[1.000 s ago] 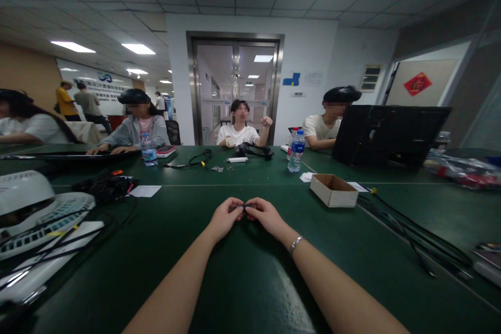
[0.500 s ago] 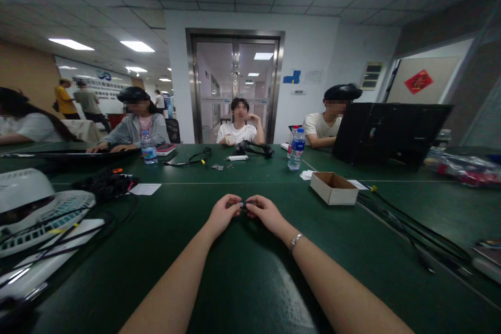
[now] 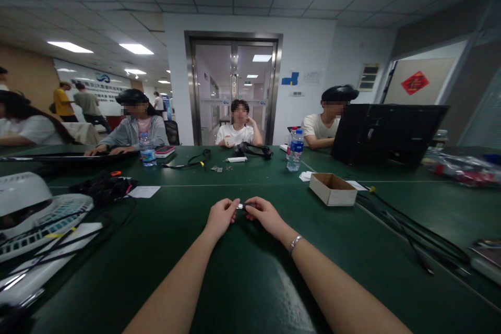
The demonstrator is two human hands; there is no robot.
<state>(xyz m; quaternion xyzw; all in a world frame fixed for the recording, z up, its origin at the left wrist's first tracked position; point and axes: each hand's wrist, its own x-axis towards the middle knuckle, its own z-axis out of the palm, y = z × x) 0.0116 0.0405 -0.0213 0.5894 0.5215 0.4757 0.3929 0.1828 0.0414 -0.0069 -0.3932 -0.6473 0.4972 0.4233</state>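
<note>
Above the green table, a small dark object with a shiny silver end is between the fingertips of both hands. My left hand is closed in a pinch at its silver end. My right hand, with a silver band at the wrist, pinches its dark end. The fingers hide most of the object, so its exact kind cannot be made out.
An open cardboard box stands to the right, near black cables. Bottles and a monitor are beyond. A white helmet-like object and tangled cables lie left. People sit across the table.
My left fingertips have shifted slightly left, and more of the silver end shows between the hands. The camera view has tilted up a little.
</note>
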